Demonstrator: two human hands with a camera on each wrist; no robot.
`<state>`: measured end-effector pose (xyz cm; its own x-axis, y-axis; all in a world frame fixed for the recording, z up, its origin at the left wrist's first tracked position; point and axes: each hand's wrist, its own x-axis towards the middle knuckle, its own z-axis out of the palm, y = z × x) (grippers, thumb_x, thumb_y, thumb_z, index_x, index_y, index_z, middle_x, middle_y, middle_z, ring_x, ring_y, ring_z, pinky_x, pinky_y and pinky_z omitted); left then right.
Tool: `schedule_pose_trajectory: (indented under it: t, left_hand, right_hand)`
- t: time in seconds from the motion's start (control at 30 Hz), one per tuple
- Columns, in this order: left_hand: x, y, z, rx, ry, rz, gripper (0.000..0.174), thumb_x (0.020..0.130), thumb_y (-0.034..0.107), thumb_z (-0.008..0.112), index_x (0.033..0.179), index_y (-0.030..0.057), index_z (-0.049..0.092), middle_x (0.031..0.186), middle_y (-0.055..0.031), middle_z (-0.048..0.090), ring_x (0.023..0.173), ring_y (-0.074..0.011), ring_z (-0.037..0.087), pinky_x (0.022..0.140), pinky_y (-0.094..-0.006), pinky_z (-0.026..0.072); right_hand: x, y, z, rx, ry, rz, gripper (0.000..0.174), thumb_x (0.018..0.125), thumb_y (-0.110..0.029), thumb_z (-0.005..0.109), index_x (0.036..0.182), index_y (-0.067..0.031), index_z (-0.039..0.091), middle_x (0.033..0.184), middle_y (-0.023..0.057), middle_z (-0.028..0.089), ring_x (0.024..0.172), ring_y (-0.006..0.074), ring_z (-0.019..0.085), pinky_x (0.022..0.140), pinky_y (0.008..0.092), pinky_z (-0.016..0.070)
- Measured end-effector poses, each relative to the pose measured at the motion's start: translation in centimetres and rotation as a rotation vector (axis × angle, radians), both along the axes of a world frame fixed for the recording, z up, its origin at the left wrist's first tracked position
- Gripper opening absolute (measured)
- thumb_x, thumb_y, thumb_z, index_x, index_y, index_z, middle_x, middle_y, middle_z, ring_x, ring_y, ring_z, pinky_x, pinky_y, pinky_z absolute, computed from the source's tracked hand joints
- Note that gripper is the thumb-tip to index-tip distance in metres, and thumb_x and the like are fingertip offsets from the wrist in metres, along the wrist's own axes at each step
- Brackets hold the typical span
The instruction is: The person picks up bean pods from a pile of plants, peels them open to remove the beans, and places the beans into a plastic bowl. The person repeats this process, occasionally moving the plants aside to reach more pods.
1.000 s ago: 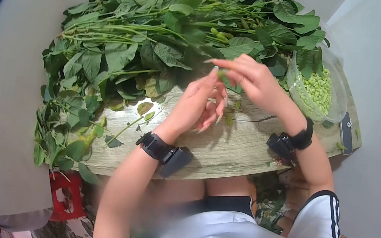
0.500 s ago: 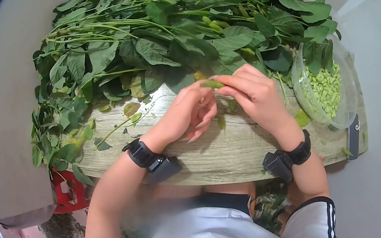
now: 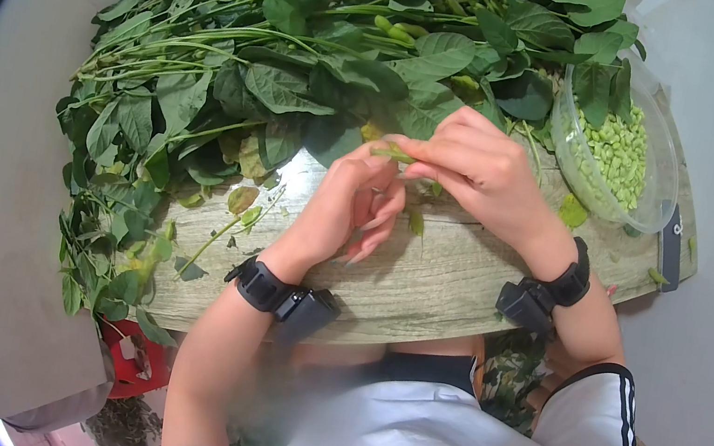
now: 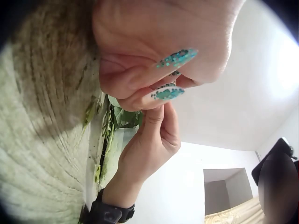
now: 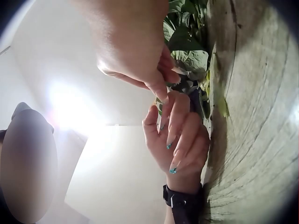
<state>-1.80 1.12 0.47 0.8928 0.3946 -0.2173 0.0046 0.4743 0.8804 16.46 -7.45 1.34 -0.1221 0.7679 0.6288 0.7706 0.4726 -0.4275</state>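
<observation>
Over the near side of the table, both hands meet on one green soybean pod (image 3: 395,155). My left hand (image 3: 333,208) pinches its left end with thumb and forefinger, the other fingers loosely curled beneath. From the right, my right hand (image 3: 489,177) pinches the other end between thumb and fingertips. Most of the pod is hidden by fingers in both wrist views. In the left wrist view, long glittery blue-green nails (image 4: 177,58) show on the left hand. A clear plastic bowl (image 3: 663,184) of shelled green beans (image 3: 616,153) stands right of the hands.
Leafy soybean stalks (image 3: 294,90) cover the back and left of the wooden table (image 3: 423,281), some pods still attached. Loose leaves and a sprig (image 3: 217,242) lie left of the hands. A dark grey flat object (image 3: 669,252) lies beside the bowl; a red stool (image 3: 133,365) stands below.
The right forefinger was stretched out above the left hand a second ago; it has since bent in, and both hands have come together on the pod. The head view has shifted slightly.
</observation>
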Motion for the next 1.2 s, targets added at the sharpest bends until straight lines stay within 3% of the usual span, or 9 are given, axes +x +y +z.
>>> schedule_pose_trajectory:
  t: [0.3, 0.37, 0.47, 0.57, 1.2]
  left_hand:
    - [0.0, 0.1, -0.3, -0.042, -0.027, -0.006, 0.036, 0.097, 0.028, 0.033, 0.122, 0.0037, 0.043, 0.061, -0.0019, 0.042, 0.038, -0.0115, 0.042, 0.03, -0.0224, 0.031]
    - [0.2, -0.1, 0.0, -0.012, 0.028, 0.038, 0.032, 0.096, 0.034, 0.034, 0.111, 0.0091, 0.047, 0.059, -0.0017, 0.039, 0.035, -0.0122, 0.035, 0.031, -0.0224, 0.0302]
    - [0.1, 0.0, -0.3, -0.012, 0.031, 0.032, 0.031, 0.095, 0.033, 0.034, 0.109, 0.0079, 0.047, 0.059, -0.0014, 0.038, 0.035, -0.0119, 0.035, 0.031, -0.0225, 0.0295]
    - [-0.1, 0.2, -0.7, -0.037, -0.016, 0.028, 0.031, 0.097, 0.023, 0.034, 0.117, 0.0035, 0.045, 0.057, 0.0004, 0.037, 0.038, -0.0106, 0.038, 0.032, -0.0225, 0.0293]
    - [-0.1, 0.1, -1.1, -0.028, -0.052, 0.139, 0.032, 0.096, 0.025, 0.031, 0.109, 0.0034, 0.05, 0.058, 0.0028, 0.033, 0.04, -0.0084, 0.033, 0.033, -0.0215, 0.0302]
  right_hand:
    - [-0.1, 0.1, -0.5, 0.029, -0.024, 0.009, 0.027, 0.078, -0.014, 0.075, 0.103, -0.0043, 0.073, 0.078, 0.0055, 0.063, 0.078, 0.0225, 0.055, 0.071, 0.0342, 0.0482]
    - [-0.2, 0.0, -0.6, 0.029, -0.024, 0.004, 0.027, 0.078, -0.014, 0.075, 0.102, -0.0042, 0.072, 0.078, 0.0052, 0.062, 0.079, 0.0223, 0.055, 0.072, 0.0341, 0.0481]
    - [-0.3, 0.1, -0.7, 0.034, -0.038, 0.003, 0.026, 0.078, -0.014, 0.075, 0.102, -0.0037, 0.072, 0.078, 0.005, 0.061, 0.079, 0.0223, 0.054, 0.072, 0.0341, 0.048]
    - [-0.5, 0.1, -0.7, 0.06, -0.062, 0.011, 0.027, 0.078, -0.013, 0.074, 0.102, -0.0029, 0.071, 0.078, 0.005, 0.06, 0.079, 0.0227, 0.054, 0.071, 0.0342, 0.0479]
    - [-1.9, 0.6, -2.4, 0.121, 0.075, -0.032, 0.027, 0.076, -0.002, 0.072, 0.103, -0.002, 0.071, 0.08, 0.0081, 0.066, 0.076, 0.0241, 0.058, 0.067, 0.0344, 0.0496]
